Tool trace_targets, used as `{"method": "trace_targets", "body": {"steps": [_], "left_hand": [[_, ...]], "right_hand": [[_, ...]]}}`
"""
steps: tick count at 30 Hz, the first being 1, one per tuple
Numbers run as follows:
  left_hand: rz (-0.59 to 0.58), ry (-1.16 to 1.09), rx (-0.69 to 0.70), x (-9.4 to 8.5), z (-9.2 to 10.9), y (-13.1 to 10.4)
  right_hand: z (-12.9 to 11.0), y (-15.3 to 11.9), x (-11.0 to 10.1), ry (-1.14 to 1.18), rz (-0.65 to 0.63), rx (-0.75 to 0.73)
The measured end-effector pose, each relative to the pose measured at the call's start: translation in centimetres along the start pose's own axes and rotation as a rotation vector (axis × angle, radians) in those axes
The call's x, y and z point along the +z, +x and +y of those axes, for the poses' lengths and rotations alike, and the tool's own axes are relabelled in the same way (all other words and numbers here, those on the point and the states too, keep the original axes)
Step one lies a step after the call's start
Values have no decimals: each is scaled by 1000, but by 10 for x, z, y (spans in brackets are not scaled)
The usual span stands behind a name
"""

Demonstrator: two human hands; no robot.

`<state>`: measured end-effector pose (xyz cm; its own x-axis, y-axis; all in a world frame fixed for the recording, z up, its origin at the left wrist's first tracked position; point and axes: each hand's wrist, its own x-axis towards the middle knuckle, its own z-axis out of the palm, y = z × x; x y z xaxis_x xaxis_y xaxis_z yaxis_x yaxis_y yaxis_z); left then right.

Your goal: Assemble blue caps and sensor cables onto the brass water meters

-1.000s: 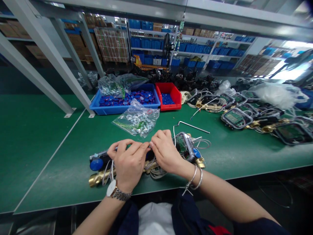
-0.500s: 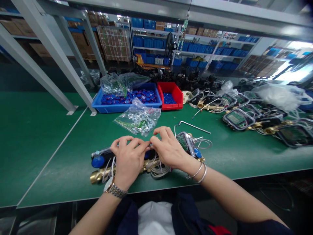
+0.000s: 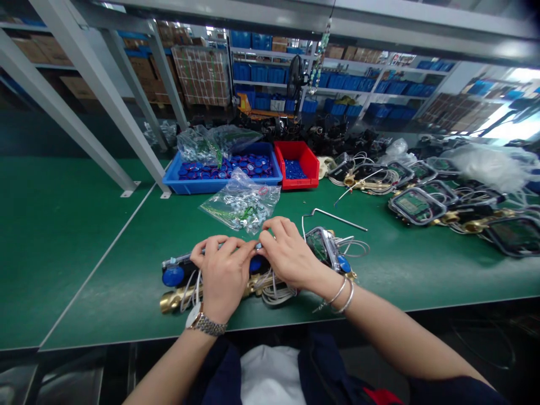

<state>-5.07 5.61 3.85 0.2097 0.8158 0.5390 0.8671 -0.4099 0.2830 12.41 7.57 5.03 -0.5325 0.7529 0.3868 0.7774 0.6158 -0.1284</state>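
A meter with a brass pipe body (image 3: 171,302), a dark case and coiled grey cables (image 3: 276,293) lies at the table's front. Its round blue cap (image 3: 172,275) shows at the left end; another blue disc (image 3: 255,264) shows between my hands. My left hand (image 3: 223,273) is closed over the case, fingers curled at its far edge. My right hand (image 3: 287,250) pinches a small light-blue piece (image 3: 259,246) at the case's edge, right beside my left fingertips. Just right of my right hand rests a clear-covered unit with a green circuit board (image 3: 316,244).
A clear bag of small pale-blue pieces (image 3: 242,208) lies ahead. Behind it stand a blue tray of discs (image 3: 198,187) and a red bin (image 3: 301,183). A bent metal rod (image 3: 341,218) and several meters (image 3: 415,205) are at right. Grey frame posts (image 3: 122,129) rise at left.
The hands stay at the same spot on the meter. The small light-blue piece shows more clearly between the fingertips now. The whole view has shifted slightly.
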Motion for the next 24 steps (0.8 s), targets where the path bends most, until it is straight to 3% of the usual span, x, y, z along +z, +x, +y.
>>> {"method": "trace_targets", "body": {"steps": [5, 13, 19, 22, 24], "left_hand": [[-85, -64, -10, -1, -5, 8], [-14, -90, -25, -1, -5, 8], [141, 29, -5, 4, -4, -1], [29, -11, 47, 3, -5, -1], [-88, -73, 94, 3, -4, 1]], "right_hand": [[11, 6, -6, -66, -9, -131], [12, 13, -7, -66, -65, -191], [-3, 9, 5, -23, -58, 31], [2, 4, -11, 23, -58, 55], [20, -4, -28, 96, -59, 83]]}}
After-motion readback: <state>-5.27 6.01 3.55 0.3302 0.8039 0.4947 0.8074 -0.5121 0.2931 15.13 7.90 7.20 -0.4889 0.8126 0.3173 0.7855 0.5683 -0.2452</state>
